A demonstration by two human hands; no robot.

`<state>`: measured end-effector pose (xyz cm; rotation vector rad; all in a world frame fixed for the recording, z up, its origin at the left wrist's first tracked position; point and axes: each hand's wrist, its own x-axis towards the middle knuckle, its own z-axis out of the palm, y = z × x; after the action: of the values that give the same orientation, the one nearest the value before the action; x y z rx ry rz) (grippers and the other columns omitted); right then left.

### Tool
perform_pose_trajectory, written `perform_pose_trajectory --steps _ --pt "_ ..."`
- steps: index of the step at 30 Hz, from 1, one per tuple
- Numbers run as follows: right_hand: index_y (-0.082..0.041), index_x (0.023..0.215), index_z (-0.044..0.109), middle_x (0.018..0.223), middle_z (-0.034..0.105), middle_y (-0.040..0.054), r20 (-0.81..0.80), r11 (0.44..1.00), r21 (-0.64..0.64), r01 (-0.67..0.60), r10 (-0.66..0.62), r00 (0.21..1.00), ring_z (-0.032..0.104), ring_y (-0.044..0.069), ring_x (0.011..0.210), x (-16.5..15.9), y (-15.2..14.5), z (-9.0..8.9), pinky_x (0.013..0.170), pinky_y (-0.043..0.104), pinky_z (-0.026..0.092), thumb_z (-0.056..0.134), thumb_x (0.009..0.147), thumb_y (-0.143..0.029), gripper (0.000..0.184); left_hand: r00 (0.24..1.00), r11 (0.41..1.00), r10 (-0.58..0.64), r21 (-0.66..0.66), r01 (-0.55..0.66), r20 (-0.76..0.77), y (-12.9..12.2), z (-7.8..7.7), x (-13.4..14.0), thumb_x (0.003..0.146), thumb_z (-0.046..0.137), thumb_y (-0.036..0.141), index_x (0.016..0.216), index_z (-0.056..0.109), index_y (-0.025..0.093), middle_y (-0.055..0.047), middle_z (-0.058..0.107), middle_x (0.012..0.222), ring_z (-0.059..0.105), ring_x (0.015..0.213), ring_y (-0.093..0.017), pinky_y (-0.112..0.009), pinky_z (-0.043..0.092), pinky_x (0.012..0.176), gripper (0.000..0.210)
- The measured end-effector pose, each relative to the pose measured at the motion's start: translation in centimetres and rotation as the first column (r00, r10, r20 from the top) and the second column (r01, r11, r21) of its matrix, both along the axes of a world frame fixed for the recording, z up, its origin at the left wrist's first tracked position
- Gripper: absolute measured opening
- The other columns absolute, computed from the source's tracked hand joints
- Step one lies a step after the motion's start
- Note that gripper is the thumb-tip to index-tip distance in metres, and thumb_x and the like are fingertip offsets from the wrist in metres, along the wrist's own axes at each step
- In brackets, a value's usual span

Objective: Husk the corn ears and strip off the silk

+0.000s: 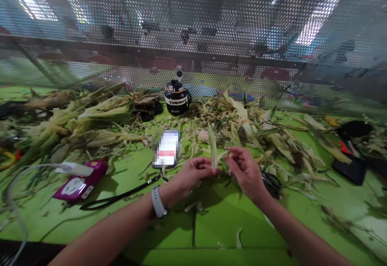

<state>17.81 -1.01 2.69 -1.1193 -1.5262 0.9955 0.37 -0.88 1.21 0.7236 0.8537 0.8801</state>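
My left hand point(198, 170) pinches the lower end of a pale green strip of corn husk point(213, 147), which stands nearly upright. Close beside it on the right, my right hand point(244, 169) has its fingers bent and drawn together near the strip. Whether anything thin lies between those fingertips is too small to make out. A watch with a pale band point(158, 202) is on my left wrist. Black-handled scissors point(272, 183) lie partly hidden behind my right wrist. Just beyond my hands, a heap of loose husks point(242, 116) spreads over the green tabletop point(217, 225).
A phone with a lit screen point(167, 149) lies left of my hands, its black strap point(121, 196) trailing. Farther left are a purple power bank point(80, 183) with a white cable and long corn husks point(90, 120). A black mug point(177, 99) stands before a perforated metal screen point(211, 28).
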Motion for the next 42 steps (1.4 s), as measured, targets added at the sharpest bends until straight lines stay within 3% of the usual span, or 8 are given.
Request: perform_pose_trajectory --steps 2,6,10,14,22,29,34,42 --pt "-0.023 0.096 0.060 0.079 0.060 0.0030 0.164 0.979 0.197 -0.054 0.022 0.986 0.058 0.015 0.068 0.4 0.1 0.0 0.060 0.028 0.048 0.060 0.084 -0.030 0.013 1.000 1.000 0.030 -0.001 -0.030 0.000 0.4 0.0 -0.2 0.054 0.086 0.026 0.076 0.068 0.014 -0.003 0.070 0.072 0.062 0.064 -0.010 -0.021 0.047 0.063 0.031" --pt "-0.024 0.090 0.066 0.082 0.065 0.0045 0.467 0.847 0.460 -0.266 0.025 0.884 0.060 0.017 0.077 0.7 0.3 -0.7 0.069 0.028 0.050 0.058 0.086 -0.021 0.010 1.000 0.997 0.020 0.075 -0.019 -0.012 0.8 -0.2 -0.6 0.061 0.082 0.027 0.073 0.069 0.014 -0.003 0.069 0.074 0.060 0.068 -0.010 -0.020 0.045 0.067 0.022" --pt "-0.021 0.099 0.065 0.085 0.065 0.0054 0.584 0.723 0.600 -0.343 -0.103 0.805 0.061 0.015 0.075 0.7 0.5 -1.4 0.066 0.025 0.051 0.055 0.088 -0.018 0.016 1.000 0.995 0.014 0.097 -0.012 -0.014 0.8 -0.5 -0.6 0.060 0.083 0.031 0.078 0.071 0.013 -0.005 0.070 0.076 0.061 0.072 -0.011 -0.021 0.045 0.071 0.028" --pt "-0.020 0.100 0.064 0.083 0.065 0.0052 0.594 0.665 0.655 -0.359 -0.159 0.789 0.061 0.014 0.073 0.6 0.5 -1.4 0.065 0.023 0.051 0.055 0.088 -0.014 0.016 1.000 0.996 0.022 0.081 -0.021 -0.009 0.8 -0.6 -0.5 0.056 0.085 0.030 0.082 0.072 0.012 -0.005 0.070 0.072 0.063 0.073 -0.013 -0.023 0.045 0.075 0.035" --pt "-0.020 0.102 0.065 0.084 0.066 0.0050 0.587 0.661 0.670 -0.338 -0.193 0.787 0.062 0.015 0.075 0.7 0.5 -1.7 0.067 0.025 0.052 0.055 0.088 -0.015 0.017 0.998 0.991 0.045 0.127 -0.039 -0.040 0.7 -0.1 -0.4 0.057 0.084 0.033 0.077 0.072 0.012 -0.006 0.071 0.072 0.063 0.075 -0.016 -0.028 0.044 0.080 0.031" --pt "-0.020 0.104 0.065 0.083 0.067 0.0051 0.598 0.651 0.680 -0.337 -0.226 0.769 0.063 0.015 0.076 0.8 0.5 -2.0 0.067 0.027 0.052 0.055 0.088 -0.015 0.019 0.995 0.980 0.074 0.192 -0.059 -0.068 0.5 0.2 -0.4 0.068 0.076 0.031 0.075 0.074 0.014 -0.004 0.072 0.076 0.061 0.075 -0.014 -0.025 0.043 0.076 0.018" --pt "-0.019 0.104 0.064 0.083 0.067 0.0051 0.601 0.638 0.685 -0.352 -0.222 0.768 0.062 0.015 0.075 0.7 0.6 -2.0 0.067 0.027 0.052 0.055 0.088 -0.014 0.019 0.998 0.981 0.050 0.189 -0.041 -0.046 0.8 -0.5 -0.4 0.063 0.080 0.033 0.075 0.072 0.014 -0.004 0.070 0.073 0.061 0.073 -0.013 -0.023 0.044 0.075 0.023" --pt "-0.019 0.096 0.066 0.081 0.065 0.0055 0.611 0.675 0.654 -0.342 -0.205 0.764 0.060 0.015 0.073 0.7 0.8 -1.8 0.064 0.025 0.050 0.056 0.088 -0.018 0.013 0.994 0.976 0.039 0.217 -0.015 -0.107 0.7 -0.6 -0.3 0.061 0.081 0.040 0.077 0.071 0.013 -0.005 0.070 0.071 0.061 0.070 -0.013 -0.023 0.044 0.070 0.032"
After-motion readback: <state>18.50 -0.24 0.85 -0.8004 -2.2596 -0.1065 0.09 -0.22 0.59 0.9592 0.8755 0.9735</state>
